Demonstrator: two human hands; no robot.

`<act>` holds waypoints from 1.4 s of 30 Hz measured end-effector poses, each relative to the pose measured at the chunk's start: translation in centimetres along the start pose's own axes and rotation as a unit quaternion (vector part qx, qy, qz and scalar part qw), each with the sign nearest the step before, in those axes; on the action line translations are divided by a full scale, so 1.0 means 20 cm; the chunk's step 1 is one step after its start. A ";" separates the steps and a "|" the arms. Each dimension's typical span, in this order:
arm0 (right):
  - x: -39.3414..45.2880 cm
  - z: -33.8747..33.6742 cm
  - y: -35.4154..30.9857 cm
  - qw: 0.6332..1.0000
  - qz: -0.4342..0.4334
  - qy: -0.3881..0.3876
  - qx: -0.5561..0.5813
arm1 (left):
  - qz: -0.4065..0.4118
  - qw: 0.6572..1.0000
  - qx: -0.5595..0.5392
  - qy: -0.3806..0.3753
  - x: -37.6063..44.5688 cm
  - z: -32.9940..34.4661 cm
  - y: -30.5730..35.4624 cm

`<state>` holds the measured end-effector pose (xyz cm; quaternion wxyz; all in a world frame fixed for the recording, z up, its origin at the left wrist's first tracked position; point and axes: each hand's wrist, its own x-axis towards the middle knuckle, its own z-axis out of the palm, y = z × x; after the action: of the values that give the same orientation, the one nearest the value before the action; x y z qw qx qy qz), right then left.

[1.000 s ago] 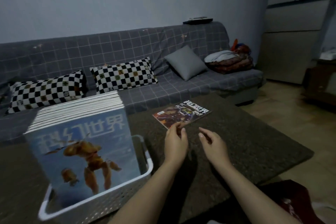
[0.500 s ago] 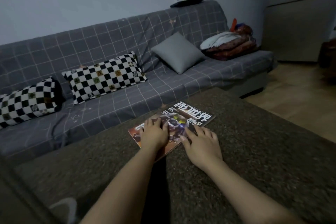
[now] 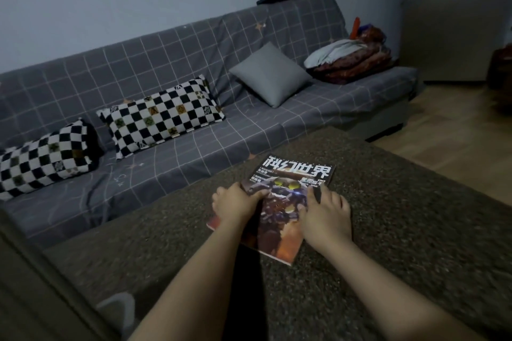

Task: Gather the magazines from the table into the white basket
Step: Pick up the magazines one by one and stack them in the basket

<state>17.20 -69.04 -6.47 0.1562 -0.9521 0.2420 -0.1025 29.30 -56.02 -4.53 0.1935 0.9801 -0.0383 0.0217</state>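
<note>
A thin magazine with a dark robot picture and big white letters on its cover [image 3: 279, 202] is lying flat on the dark speckled table [image 3: 388, 243]. Both hands are resting on it. The left hand [image 3: 235, 203] is sitting on the magazine's left edge, with its fingers curling over that edge and its thumb lying across the cover. The right hand [image 3: 324, 214] is pressing down on the right side, fingers spread flat, with some fingertips reaching past the edge onto the table. Neither hand is lifting the magazine; it is touching the table all along.

Half a second ago the hands were lying closer together on the middle of the cover. Now they are sitting farther apart, one at each side edge, and more of the cover is showing between them. The magazine is also lying straighter than it was a second ago.

The magazine's long side is running away from the person, leaning a little to the right. The white title is sitting at the far end, near the grey checked sofa [image 3: 194, 69]. A blurry corner of the white plastic basket [image 3: 117, 310] is showing at the bottom left, well apart from the magazine.
</note>
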 end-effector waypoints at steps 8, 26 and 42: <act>-0.38 -0.20 0.22 0.996 0.078 -0.051 0.005 | -0.056 0.971 -0.233 0.009 -0.57 -0.14 0.08; -1.43 -0.84 -0.14 0.891 0.010 0.051 0.452 | 0.116 0.806 -0.558 0.158 -1.68 -1.06 -0.39; -1.56 -0.78 -0.86 0.876 -0.115 0.050 0.465 | 0.009 0.741 -0.603 0.297 -1.73 -1.38 -1.14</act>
<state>-6.45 -43.16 10.36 0.5556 -0.7848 0.0624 -0.2675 -4.08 -22.23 10.33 0.7451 0.6024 0.0071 0.2861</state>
